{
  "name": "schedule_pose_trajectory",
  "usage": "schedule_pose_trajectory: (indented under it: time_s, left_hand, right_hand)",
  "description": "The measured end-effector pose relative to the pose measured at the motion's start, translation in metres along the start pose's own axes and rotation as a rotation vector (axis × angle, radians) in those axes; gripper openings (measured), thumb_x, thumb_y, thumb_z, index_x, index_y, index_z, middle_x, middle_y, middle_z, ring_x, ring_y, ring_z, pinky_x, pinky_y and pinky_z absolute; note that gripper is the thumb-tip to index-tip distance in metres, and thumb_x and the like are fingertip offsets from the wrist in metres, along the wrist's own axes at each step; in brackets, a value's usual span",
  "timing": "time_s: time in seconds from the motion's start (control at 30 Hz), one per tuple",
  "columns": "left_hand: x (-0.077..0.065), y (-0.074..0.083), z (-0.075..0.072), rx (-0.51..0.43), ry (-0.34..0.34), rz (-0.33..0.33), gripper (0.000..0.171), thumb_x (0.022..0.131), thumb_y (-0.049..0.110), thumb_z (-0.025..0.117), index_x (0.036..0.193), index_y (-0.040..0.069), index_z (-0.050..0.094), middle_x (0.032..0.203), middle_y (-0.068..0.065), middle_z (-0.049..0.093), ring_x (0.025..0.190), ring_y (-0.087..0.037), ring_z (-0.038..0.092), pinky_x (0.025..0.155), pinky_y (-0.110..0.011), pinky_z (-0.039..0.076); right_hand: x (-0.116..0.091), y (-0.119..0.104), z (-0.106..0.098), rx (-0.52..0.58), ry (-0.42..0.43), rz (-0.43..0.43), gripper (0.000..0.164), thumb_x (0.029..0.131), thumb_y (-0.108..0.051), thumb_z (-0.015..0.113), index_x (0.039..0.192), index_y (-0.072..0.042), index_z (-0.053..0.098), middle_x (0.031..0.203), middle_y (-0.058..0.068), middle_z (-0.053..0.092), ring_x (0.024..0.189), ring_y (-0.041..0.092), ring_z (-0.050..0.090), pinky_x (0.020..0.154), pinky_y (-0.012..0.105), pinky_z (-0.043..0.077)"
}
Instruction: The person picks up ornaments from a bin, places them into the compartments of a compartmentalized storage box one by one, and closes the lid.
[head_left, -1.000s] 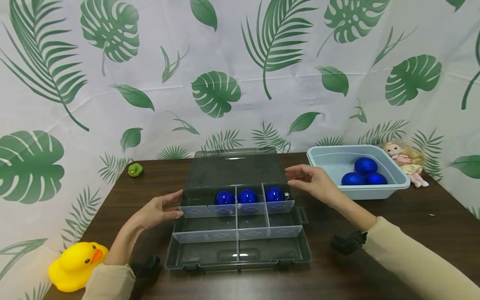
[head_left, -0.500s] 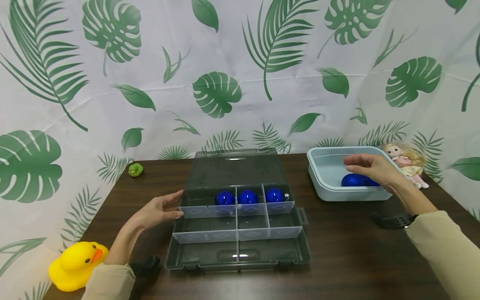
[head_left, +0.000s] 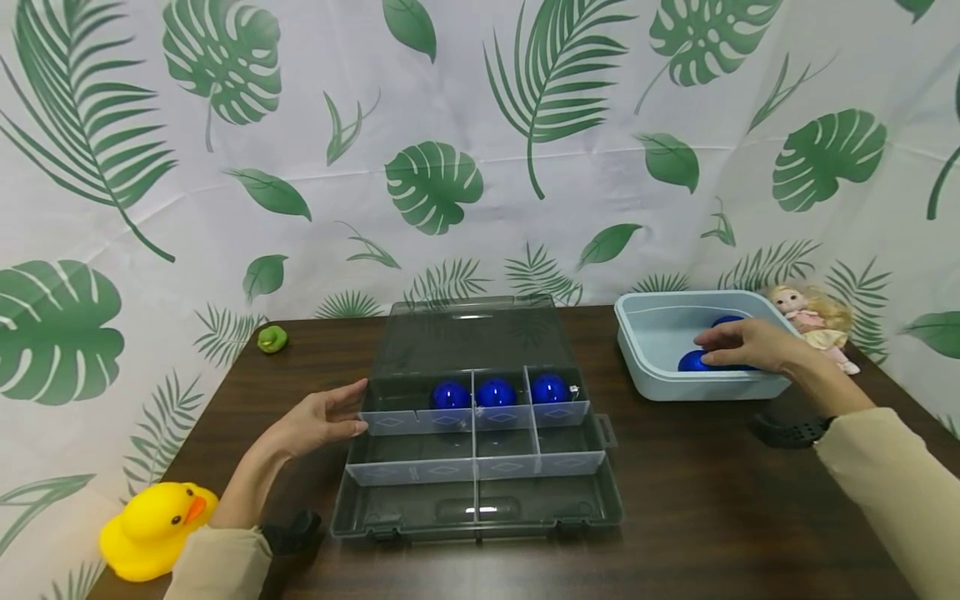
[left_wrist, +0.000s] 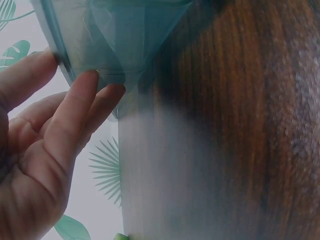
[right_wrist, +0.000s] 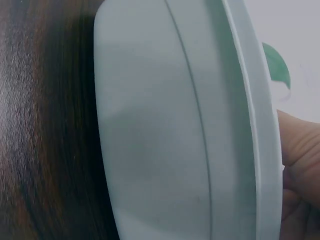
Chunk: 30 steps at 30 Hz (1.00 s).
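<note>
1. Dark wood-grain tabletop [head_left: 675, 525] is filling the foreground.
2. Yellow rubber duck [head_left: 146, 537] is sitting near left.
3. Smoke-grey compartment case [head_left: 405, 504] is lying mid-table, lid [head_left: 465, 342] leaning back.
4. Left hand [head_left: 318, 425] is staying at the case's left side, fingertips touching, fingers loosely extended, not clenching.
5. Three glossy blue baubles [head_left: 496, 392] are sitting in the back row, one per compartment; the rightmost is showing a silver cap.
6. CHANGE: right hand [head_left: 753, 343], beside the case a second ago, is now dipping into the pale-blue plastic bin [head_left: 697, 388]. Fingers are bending over a blue ball [head_left: 690, 362], thumb overlapping it; cannot tell if they are grasping, since the right wrist view is hiding the fingertips behind the rim.
7. Meaning: work seems to be shifting from case to bin; no ball is visibly rising.
8. Another blue ball [head_left: 726, 320] is peeking out behind the hand.
9. Small green toy [head_left: 272, 338] is sitting back left; blonde doll [head_left: 806, 321] is leaning right of the bin.
10. Leaf-print backdrop [head_left: 480, 100] is hanging behind.
</note>
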<state>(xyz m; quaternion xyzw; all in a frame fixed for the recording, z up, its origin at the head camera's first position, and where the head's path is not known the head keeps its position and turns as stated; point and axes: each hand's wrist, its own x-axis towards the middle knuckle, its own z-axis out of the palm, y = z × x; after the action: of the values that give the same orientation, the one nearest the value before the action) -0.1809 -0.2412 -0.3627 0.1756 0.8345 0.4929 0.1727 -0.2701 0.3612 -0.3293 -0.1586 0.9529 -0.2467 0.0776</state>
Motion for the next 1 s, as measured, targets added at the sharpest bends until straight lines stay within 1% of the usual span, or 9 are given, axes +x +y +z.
schedule_pose_trajectory:
  time_s: [0.03, 0.07, 0.23, 0.37, 0.5, 0.6, 0.73, 0.87, 1.0]
  left_hand:
    - [0.0, 0.0, 0.0, 0.002, -0.001, 0.003, 0.075, 0.09, 0.011, 0.063, 0.144, -0.014, 0.017, 0.147, -0.035, 0.017, 0.13, -0.051, 0.032, 0.096, -0.046, 0.045]
    - [0.0, 0.0, 0.0, -0.001, 0.0, 0.002, 0.075, 0.09, 0.011, 0.063, 0.144, -0.014, 0.017, 0.147, -0.035, 0.017, 0.13, -0.051, 0.032, 0.096, -0.046, 0.045]
    - [0.001, -0.001, 0.0, -0.013, 0.003, -0.002, 0.075, 0.09, 0.01, 0.063, 0.144, -0.014, 0.017, 0.148, -0.035, 0.016, 0.13, -0.051, 0.032, 0.096, -0.046, 0.045]
    - [0.0, -0.002, 0.0, -0.021, 0.01, -0.012, 0.075, 0.089, 0.01, 0.063, 0.144, -0.014, 0.018, 0.149, -0.034, 0.016, 0.13, -0.05, 0.031, 0.097, -0.046, 0.044]
    - [0.0, 0.0, 0.0, -0.015, 0.005, -0.002, 0.075, 0.09, 0.01, 0.063, 0.143, -0.015, 0.017, 0.148, -0.035, 0.016, 0.13, -0.051, 0.031, 0.096, -0.045, 0.045]
    - [-0.001, 0.001, 0.0, -0.015, -0.003, 0.004, 0.074, 0.09, 0.009, 0.062, 0.143, -0.015, 0.017, 0.147, -0.035, 0.016, 0.13, -0.051, 0.032, 0.096, -0.045, 0.045]
    - [-0.001, 0.0, -0.001, -0.018, -0.003, -0.001, 0.075, 0.09, 0.01, 0.063, 0.143, -0.015, 0.017, 0.148, -0.035, 0.015, 0.131, -0.051, 0.03, 0.096, -0.044, 0.045]
    - [-0.001, -0.001, -0.002, -0.013, 0.003, -0.007, 0.075, 0.09, 0.011, 0.063, 0.144, -0.014, 0.017, 0.149, -0.034, 0.016, 0.131, -0.051, 0.03, 0.097, -0.045, 0.045]
    - [-0.001, 0.0, -0.002, -0.003, 0.001, 0.0, 0.075, 0.09, 0.012, 0.063, 0.143, -0.014, 0.017, 0.148, -0.035, 0.016, 0.13, -0.051, 0.03, 0.096, -0.046, 0.045]
  right_hand:
    - [0.001, -0.001, 0.0, -0.009, -0.006, -0.005, 0.044, 0.086, -0.023, 0.069, 0.117, 0.007, 0.062, 0.113, 0.023, 0.065, 0.106, 0.035, 0.06, 0.078, 0.017, 0.045]
    - [0.003, -0.003, 0.0, -0.017, -0.014, -0.016, 0.043, 0.086, -0.024, 0.069, 0.116, 0.007, 0.062, 0.113, 0.023, 0.065, 0.106, 0.035, 0.059, 0.078, 0.018, 0.045]
    - [0.008, -0.01, 0.001, -0.059, -0.069, -0.044, 0.042, 0.085, -0.025, 0.07, 0.113, 0.005, 0.064, 0.112, 0.021, 0.066, 0.103, 0.029, 0.059, 0.08, 0.03, 0.046]
    - [0.01, -0.015, 0.003, -0.085, -0.091, -0.043, 0.041, 0.085, -0.026, 0.07, 0.111, 0.005, 0.066, 0.108, 0.018, 0.068, 0.097, 0.023, 0.059, 0.077, 0.029, 0.046]
    - [0.008, -0.018, 0.005, -0.06, -0.083, -0.007, 0.046, 0.086, -0.029, 0.068, 0.115, 0.005, 0.064, 0.112, 0.021, 0.066, 0.101, 0.028, 0.059, 0.081, 0.036, 0.047]
    - [0.005, -0.022, 0.006, 0.011, -0.063, 0.036, 0.052, 0.089, -0.032, 0.064, 0.122, 0.008, 0.057, 0.119, 0.027, 0.06, 0.107, 0.037, 0.056, 0.086, 0.047, 0.047]
    - [0.002, -0.033, 0.003, 0.138, -0.018, 0.071, 0.058, 0.094, -0.033, 0.058, 0.132, 0.009, 0.047, 0.129, 0.033, 0.05, 0.115, 0.045, 0.049, 0.095, 0.058, 0.041]
    - [0.001, -0.048, -0.002, 0.215, 0.04, 0.084, 0.063, 0.094, -0.039, 0.055, 0.138, 0.004, 0.042, 0.135, 0.032, 0.045, 0.122, 0.046, 0.044, 0.1, 0.059, 0.036]
    - [0.002, -0.07, -0.005, 0.281, 0.104, 0.08, 0.064, 0.093, -0.041, 0.056, 0.139, 0.001, 0.042, 0.135, 0.029, 0.046, 0.122, 0.04, 0.044, 0.101, 0.057, 0.036]
